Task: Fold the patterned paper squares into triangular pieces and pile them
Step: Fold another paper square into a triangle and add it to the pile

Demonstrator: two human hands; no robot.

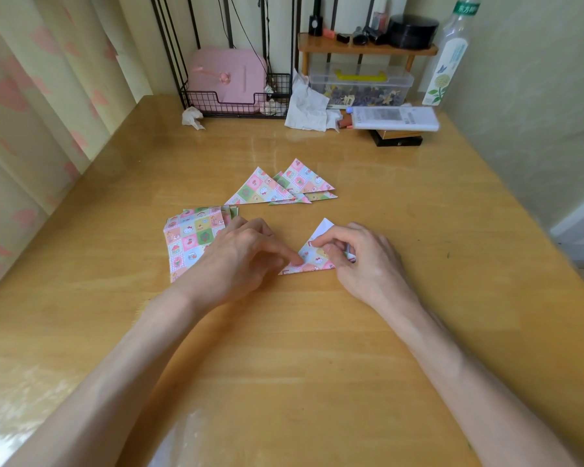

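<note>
Two bare hands work at the centre of the frame on one half-folded piece (312, 256) of patterned paper. It is a triangle lying flat on the wooden table (317, 348), its white underside showing at the upper tip.

The left hand (240, 261) has its fingers loosely bent. Its index fingertip (295, 262) presses down on the lower left corner of the piece, and it grips nothing. The right hand (361, 261) has its fingers curled close, thumb and forefinger pinching the upper right edge of the same piece.

To the left of centre, partly under the left hand, lies one stack of squares (191, 242). They are thin flat sheets printed in a pink, green, blue and yellow check with small cartoon motifs, and their number cannot be counted.

Above the hands, towards the upper middle, sits one loose pile of triangles (304, 180). At least four overlap, with sharp creases and points fanned out.

Along the top of the frame are:
- one black wire basket (236, 101) holding a pink case
- one clear plastic box (361, 84) with a yellow handle
- one tall clear bottle (447, 59)
- one crumpled tissue (193, 117)
</note>
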